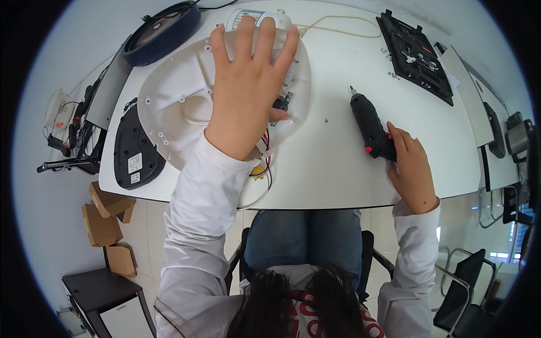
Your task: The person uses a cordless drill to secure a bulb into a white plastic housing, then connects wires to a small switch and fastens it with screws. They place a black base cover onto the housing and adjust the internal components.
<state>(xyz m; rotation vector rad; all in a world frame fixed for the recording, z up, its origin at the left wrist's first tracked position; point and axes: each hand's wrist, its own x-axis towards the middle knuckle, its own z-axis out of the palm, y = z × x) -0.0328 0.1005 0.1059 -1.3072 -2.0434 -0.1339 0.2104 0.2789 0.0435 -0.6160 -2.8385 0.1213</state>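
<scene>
A large white plastic housing [169, 121] with ribs and screw posts lies hollow side up on the table's left half. Over it stretches my left hand [248, 84], fingers spread and fingertips at its far rim, hiding the middle. Near my left thumb is a small black part [283, 102]; coloured wires and a yellow piece [258, 170] show by my left cuff. To the right, my right hand [412, 166] curls its fingers and thumb around the handle of a black cordless screwdriver [369, 121] with red buttons. Its bit points away and to the left.
A black oval base [135, 149] lies left of the housing. Behind are a dark blue round part [163, 34] and a white container [253, 18] with a label. An open black tool case [414, 59] sits far right, loose screws [393, 75] beside it. One tiny screw [326, 119] lies mid-table.
</scene>
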